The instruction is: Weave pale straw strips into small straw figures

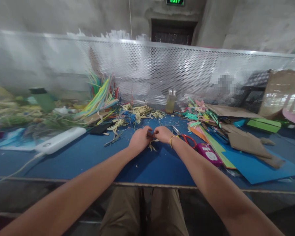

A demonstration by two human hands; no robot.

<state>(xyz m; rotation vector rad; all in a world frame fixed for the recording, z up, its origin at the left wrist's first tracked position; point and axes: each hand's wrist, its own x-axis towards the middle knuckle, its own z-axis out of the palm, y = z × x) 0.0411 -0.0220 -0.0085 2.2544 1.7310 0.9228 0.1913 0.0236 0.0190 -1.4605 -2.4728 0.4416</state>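
Note:
Over the blue tabletop, my left hand (140,141) and my right hand (163,134) meet with fingers pinched closed, nearly touching. Small pale yellow curled strips (152,147) hang below the fingertips, and both hands appear closed on this piece. The part inside the pinch is dark and too small to make out. A gold bracelet (171,141) circles my right wrist. Just right of that wrist lie red-handled scissors (190,141), partly behind my arm. Beyond them is a magenta packet (208,154) with white marks.
A white power bank-like device (61,140) with a cable lies left. Pale yellow scraps (137,113) and a bundle of coloured strips (102,95) sit behind. A small bottle (171,102) stands by the perforated metal screen (137,65). Blue sheets (258,167) and brown cardboard (248,144) cover the right.

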